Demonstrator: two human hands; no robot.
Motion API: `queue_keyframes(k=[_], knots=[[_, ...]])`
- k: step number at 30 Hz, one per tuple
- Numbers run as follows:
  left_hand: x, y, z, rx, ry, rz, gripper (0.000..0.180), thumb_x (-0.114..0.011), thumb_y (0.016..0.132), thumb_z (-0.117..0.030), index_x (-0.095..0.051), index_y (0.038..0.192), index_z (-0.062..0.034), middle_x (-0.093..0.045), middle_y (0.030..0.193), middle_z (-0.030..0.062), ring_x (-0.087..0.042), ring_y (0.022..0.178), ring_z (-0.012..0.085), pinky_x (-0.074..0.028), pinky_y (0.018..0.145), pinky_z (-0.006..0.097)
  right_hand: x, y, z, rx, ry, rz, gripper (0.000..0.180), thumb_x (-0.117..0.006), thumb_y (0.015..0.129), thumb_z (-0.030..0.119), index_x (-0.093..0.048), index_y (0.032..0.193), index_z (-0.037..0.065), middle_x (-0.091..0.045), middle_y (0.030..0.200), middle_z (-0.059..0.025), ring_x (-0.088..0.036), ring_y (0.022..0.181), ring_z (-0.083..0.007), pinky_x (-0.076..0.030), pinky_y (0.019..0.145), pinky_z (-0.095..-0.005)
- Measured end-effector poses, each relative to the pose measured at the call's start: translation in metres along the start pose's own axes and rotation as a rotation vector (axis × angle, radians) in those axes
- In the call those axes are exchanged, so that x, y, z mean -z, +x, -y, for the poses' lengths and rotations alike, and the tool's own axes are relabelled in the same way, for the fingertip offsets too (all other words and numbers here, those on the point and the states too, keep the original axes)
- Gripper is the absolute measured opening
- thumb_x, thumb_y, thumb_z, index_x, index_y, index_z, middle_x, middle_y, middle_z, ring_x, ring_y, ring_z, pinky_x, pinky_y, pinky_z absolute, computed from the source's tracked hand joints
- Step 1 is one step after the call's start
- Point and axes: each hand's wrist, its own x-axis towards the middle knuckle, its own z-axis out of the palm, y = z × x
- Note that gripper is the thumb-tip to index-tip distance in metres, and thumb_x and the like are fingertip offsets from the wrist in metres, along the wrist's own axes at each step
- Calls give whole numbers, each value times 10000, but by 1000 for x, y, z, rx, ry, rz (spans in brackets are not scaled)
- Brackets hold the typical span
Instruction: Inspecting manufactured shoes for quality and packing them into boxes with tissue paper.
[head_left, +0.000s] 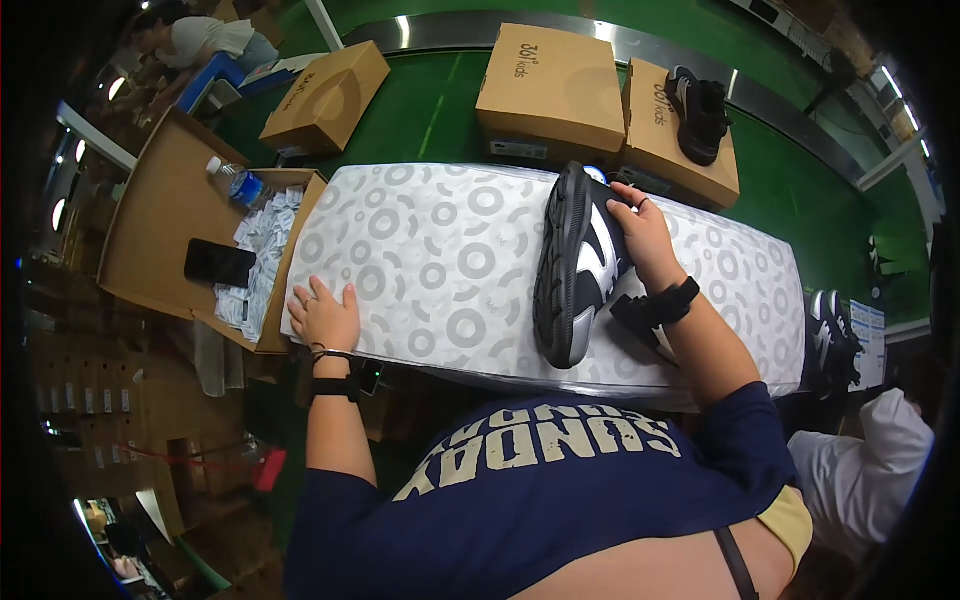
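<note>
A stack of white wrapping paper (420,260) with grey ring patterns lies in front of me. My left hand (325,316) rests flat on its left near corner, fingers spread, holding nothing. My right hand (643,232) grips a black, white and silver sneaker (597,240) near its far end. That sneaker is tipped on its side, its black sole turned to the left. Under my right wrist a second dark shoe (640,318) lies on the paper, partly hidden by the wrist and the first sneaker.
Left of the paper, an open carton (150,230) holds small white packets (262,250), a water bottle (236,184) and a black phone (219,263). Brown shoeboxes (550,85) stand beyond, one with a black shoe (698,115) on top. More shoes (830,345) and a person (865,470) are at right.
</note>
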Motion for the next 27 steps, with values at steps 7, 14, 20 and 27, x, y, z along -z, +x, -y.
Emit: queue_keyframes(k=[7, 14, 20, 27], knots=[[8, 0, -11, -37, 47, 10, 553, -459, 827, -348, -383, 1239, 14, -380, 1270, 224, -372, 1138, 387, -308, 926, 473, -2, -8, 5, -3, 38, -12, 377, -561, 796, 135, -486, 1130, -22, -609, 808, -96, -559, 682, -89, -439, 610, -198], [46, 44, -11, -567, -815, 52, 495, -608, 733, -208, -470, 1120, 68, -461, 1179, 216, -436, 1097, 332, -343, 928, 374, 28, 7, 41, 297, -399, -14, 515, -663, 717, 226, -484, 1130, -22, -556, 892, -139, -548, 807, -169, -454, 675, -261], [188, -69, -198, -1455, -299, 304, 570, -631, 694, -276, -450, 1107, 72, -473, 1130, 203, -513, 950, 348, -426, 809, 384, -32, 43, 91, 43, 143, 612, 424, -688, 692, 233, -539, 957, -63, -587, 846, -91, -530, 727, -166, -426, 610, -280], [216, -69, -222, -1616, -648, 200, 441, -616, 715, -261, -529, 1081, -31, -564, 1012, 175, -545, 920, 306, -429, 795, 364, 144, -29, 73, -258, 423, 85, 239, -524, 723, -14, -531, 952, -82, -611, 868, -151, -625, 752, -222, -524, 663, -322]])
